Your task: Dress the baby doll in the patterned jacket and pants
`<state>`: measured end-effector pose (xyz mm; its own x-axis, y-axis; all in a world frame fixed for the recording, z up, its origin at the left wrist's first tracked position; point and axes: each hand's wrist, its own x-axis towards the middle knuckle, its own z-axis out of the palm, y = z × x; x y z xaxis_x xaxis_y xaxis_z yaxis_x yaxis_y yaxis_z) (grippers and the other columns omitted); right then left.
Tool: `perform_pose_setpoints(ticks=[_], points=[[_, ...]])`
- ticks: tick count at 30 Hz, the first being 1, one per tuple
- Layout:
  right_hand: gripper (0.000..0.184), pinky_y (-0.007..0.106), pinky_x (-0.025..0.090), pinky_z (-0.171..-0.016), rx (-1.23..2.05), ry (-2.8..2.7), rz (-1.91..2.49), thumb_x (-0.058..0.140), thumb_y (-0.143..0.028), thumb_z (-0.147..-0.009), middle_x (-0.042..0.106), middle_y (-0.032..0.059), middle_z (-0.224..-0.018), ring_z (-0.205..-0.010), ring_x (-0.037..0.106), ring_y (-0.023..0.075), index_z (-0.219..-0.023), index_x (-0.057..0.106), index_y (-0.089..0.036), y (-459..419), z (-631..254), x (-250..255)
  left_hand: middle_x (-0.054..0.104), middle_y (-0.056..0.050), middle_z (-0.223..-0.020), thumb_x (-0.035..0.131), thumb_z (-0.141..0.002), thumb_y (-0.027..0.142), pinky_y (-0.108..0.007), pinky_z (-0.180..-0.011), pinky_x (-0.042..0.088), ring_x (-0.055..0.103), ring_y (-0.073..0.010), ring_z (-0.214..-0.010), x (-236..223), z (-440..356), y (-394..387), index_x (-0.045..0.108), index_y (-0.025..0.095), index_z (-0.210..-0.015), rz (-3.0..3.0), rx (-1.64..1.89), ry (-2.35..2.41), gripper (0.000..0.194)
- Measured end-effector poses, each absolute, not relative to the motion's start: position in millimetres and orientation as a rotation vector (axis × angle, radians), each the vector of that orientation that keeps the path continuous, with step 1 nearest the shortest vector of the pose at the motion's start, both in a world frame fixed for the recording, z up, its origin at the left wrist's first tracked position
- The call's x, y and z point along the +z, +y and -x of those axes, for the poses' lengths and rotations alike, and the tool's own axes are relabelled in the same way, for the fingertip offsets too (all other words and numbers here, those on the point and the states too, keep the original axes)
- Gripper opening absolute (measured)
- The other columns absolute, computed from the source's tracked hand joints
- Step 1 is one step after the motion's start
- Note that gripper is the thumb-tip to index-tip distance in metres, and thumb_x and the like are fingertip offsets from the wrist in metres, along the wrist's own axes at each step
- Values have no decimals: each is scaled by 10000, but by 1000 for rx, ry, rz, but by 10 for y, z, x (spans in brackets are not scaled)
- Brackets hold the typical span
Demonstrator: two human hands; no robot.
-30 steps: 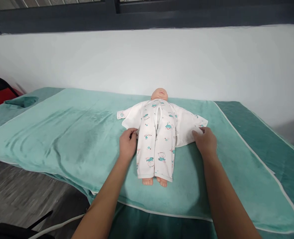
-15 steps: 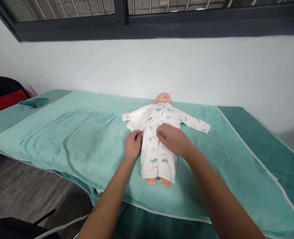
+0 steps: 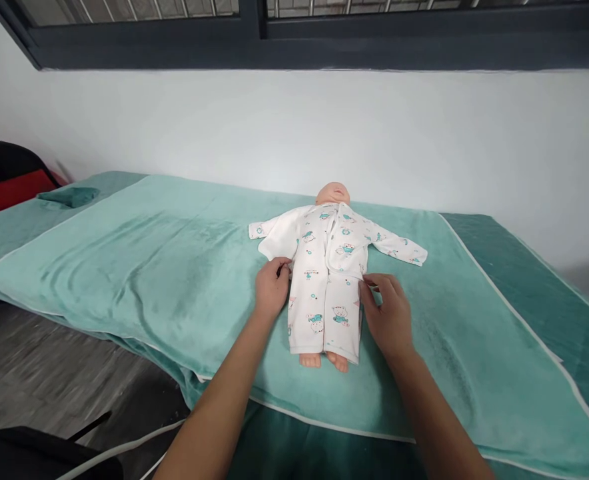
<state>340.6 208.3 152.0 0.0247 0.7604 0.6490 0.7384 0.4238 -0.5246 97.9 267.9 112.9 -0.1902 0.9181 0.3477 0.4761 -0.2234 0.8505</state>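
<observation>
Leaning over a green blanket (image 3: 174, 267), with a doll (image 3: 333, 193) face up on it in printed trousers (image 3: 307, 313) and matching top (image 3: 389, 245); done on the right, one front flap (image 3: 344, 257) laid across; left to close, the other flap (image 3: 279, 241), plain side up; pinching the hem with the right hand (image 3: 389, 317); left hand (image 3: 272, 287) bunched beside the open side, grip on cloth impossible to tell
</observation>
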Motion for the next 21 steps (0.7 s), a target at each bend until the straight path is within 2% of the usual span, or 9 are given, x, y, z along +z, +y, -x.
perform_pose_setpoints(ticks=[8, 11, 17, 21], points=[[77, 417, 535, -788, 7, -1844, 1240, 552, -247, -989, 670, 83, -954, -912, 637, 244, -973, 626, -233, 2000, -3476, 1558, 760, -41, -987, 474, -907, 194, -370, -867, 520, 676, -226, -941, 1165, -986, 2661, 722, 222, -993, -1646, 1380, 1618, 263], [71, 431, 537, -839, 30, -1778, 1231, 576, -271, -977, 680, 79, -974, -941, 647, 245, -974, 638, -236, 1999, -3523, 1564, 761, -40, -984, 471, -904, 193, -367, -870, 520, 677, -224, -943, 1158, -984, 2661, 721, 224, -995, -1659, 1377, 1637, 268], [237, 495, 506, -1021, 193, -1492, 1180, 588, -382, -957, 660, 96, -1264, -1215, 604, 276, -1145, 639, -246, 2361, -3468, 1744, 746, -53, -1013, 470, -900, 193, -383, -908, 518, 663, -231, -984, 1106, -976, 2694, 717, 218, -1015, -1633, 1423, 1642, 274], [352, 525, 413, -1154, 307, -1490, 1159, 579, -424, -955, 608, 84, -1407, -1343, 537, 270, -1265, 623, -262, 2872, -3339, 1937, 720, -67, -974, 472, -880, 172, -410, -911, 502, 634, -249, -985, 1117, -975, 2675, 699, 206, -952, -1666, 1479, 1738, 240]])
